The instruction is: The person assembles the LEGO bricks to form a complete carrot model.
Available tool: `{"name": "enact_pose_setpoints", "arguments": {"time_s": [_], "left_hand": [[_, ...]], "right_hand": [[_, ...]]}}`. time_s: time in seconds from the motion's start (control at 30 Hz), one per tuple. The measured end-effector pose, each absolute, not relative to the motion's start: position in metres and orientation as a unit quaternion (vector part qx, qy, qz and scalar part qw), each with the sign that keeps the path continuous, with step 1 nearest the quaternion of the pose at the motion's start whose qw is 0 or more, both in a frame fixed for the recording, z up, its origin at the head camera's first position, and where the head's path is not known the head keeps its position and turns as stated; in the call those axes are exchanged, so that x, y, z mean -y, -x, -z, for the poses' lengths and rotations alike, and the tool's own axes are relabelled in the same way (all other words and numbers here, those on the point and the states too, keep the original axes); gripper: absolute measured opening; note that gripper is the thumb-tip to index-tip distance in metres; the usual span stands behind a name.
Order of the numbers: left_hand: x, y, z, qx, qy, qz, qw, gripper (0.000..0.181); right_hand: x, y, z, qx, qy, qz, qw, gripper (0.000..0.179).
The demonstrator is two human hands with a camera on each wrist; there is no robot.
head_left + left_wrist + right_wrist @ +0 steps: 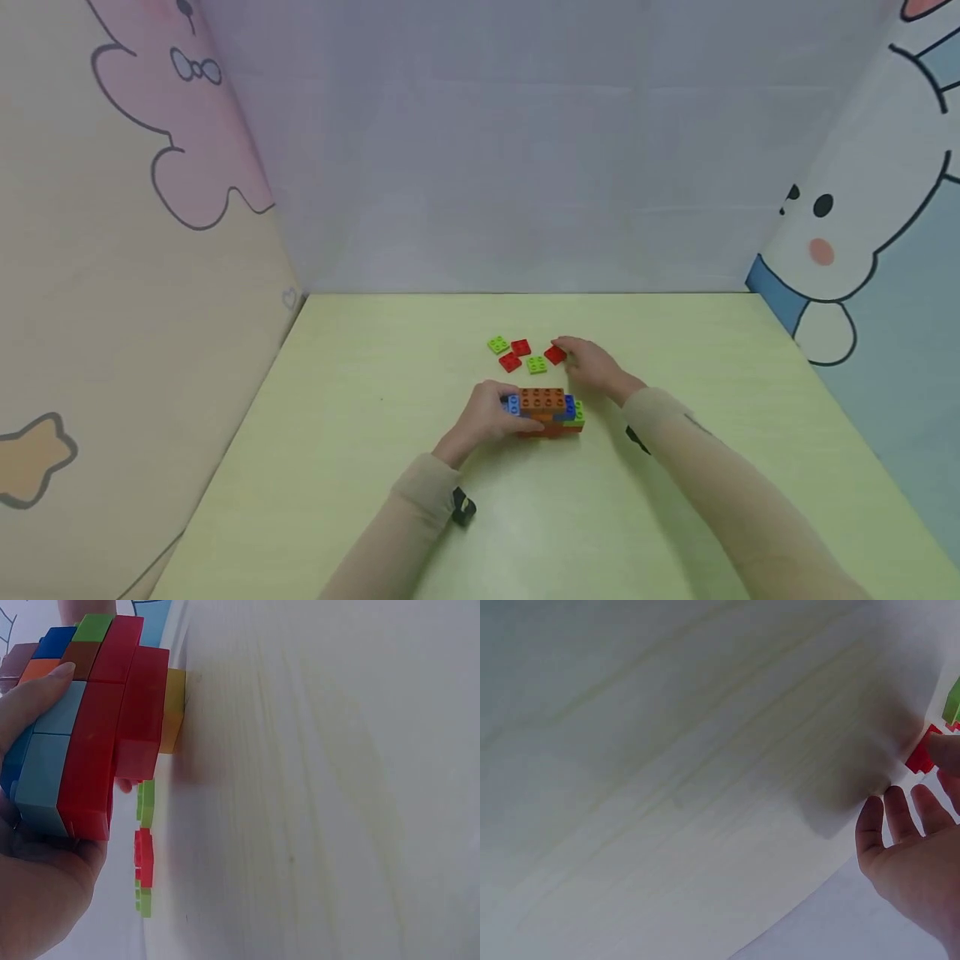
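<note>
My left hand (487,414) grips the left end of a stacked toy brick build (551,419), thumb along the near side. An orange brick (542,400) tops it, with blue, green and red bricks around and below. In the left wrist view, the build (94,742) shows light blue and red bricks, with a yellow brick (174,711) at the table side. My right hand (596,367) reaches beyond the build and pinches a small red brick (554,355) with thumb and index finger. The right wrist view shows the thumb over this red brick (921,754), its other fingers bent.
Left of the right hand lie loose bricks: a green brick (536,365), another green brick (498,344), a red brick (510,362) and another red brick (521,347). The pale table (360,467) meets a plain back wall (510,183) and printed side walls.
</note>
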State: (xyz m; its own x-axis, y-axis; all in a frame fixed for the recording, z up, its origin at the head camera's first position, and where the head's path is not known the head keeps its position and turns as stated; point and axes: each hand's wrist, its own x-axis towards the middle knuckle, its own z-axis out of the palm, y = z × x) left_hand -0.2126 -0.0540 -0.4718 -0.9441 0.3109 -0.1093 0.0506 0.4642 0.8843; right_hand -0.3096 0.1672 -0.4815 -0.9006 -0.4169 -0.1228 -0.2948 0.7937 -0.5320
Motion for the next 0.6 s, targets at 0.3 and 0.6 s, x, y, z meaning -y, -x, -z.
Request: {"name": "enact_pose_setpoints", "arguments": {"time_s": [0.3, 0.6], "left_hand": [[0.0525, 0.214, 0.4679, -0.853, -0.115, -0.496, 0.117, 0.041], [0.0525, 0.2107, 0.4677, -0.853, -0.109, -0.495, 0.121, 0.042]], "right_hand": [[-0.1621, 0.3154, 0.4803, -0.953, 0.207, 0.183, 0.122, 0.05], [-0.1634, 0.3116, 0.479, -0.957, 0.175, 0.197, 0.124, 0.045]]}}
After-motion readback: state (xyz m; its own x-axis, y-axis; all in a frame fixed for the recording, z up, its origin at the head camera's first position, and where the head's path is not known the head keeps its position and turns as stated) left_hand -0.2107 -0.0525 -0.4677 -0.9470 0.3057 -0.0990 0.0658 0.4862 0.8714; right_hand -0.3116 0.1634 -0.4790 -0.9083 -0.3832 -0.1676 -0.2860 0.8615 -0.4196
